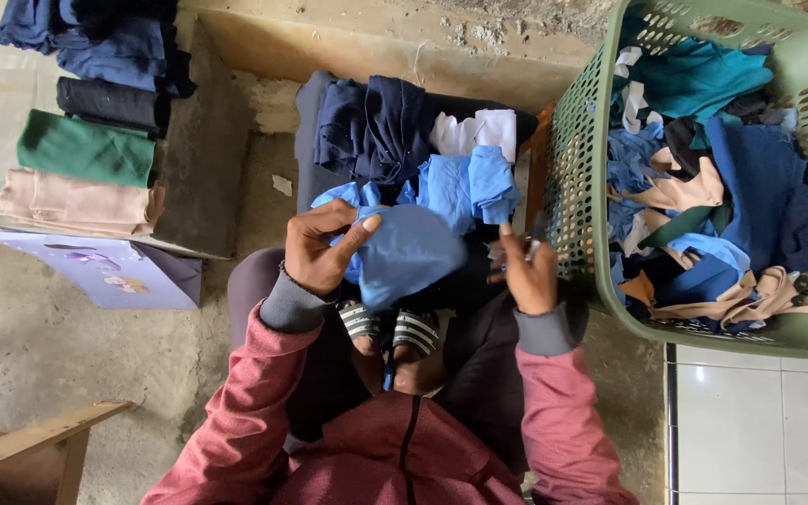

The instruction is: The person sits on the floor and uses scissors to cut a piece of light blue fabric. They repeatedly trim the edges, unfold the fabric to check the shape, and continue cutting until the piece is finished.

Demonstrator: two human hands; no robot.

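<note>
Both hands work soft cloth: left hand (322, 251) pinching a smooth light-blue piece (407, 254), right hand (527, 274) fingers unclear.

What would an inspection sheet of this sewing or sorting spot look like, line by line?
Surface: rough concrete floor; white tiles at lower right.
Job's things: light blue fabric piece in the left hand; pile of blue, navy and white pieces just beyond it.
Clutter: green laundry basket full of mixed scraps; folded stack of cloth on a ledge; lilac box; wooden furniture corner.
Grips: left hand closed on the fabric; right hand pinches something small, too hidden to name.
Cables: nothing seen.
Surroundings: person seated in red jacket and striped sandals.
</note>
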